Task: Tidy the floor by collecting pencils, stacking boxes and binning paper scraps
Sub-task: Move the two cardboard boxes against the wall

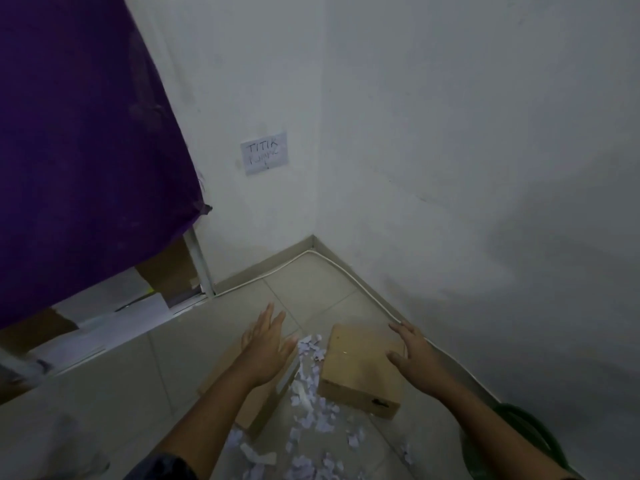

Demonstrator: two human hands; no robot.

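I have both hands spread flat, my left hand (268, 344) over the flat box (242, 386) at lower centre, my right hand (412, 355) reaching the thicker box (360, 368) beside it. Paper scraps (311, 393) lie between them. I should grip the thicker box by opposite edges and lift it straight, clear of the scraps.

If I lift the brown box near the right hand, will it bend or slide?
The brown box looks like flat, rigid cardboard, so it probably keeps its shape. Its shallow form suggests it is light. On the smooth floor tiles it may slide easily when the right hand pushes it.
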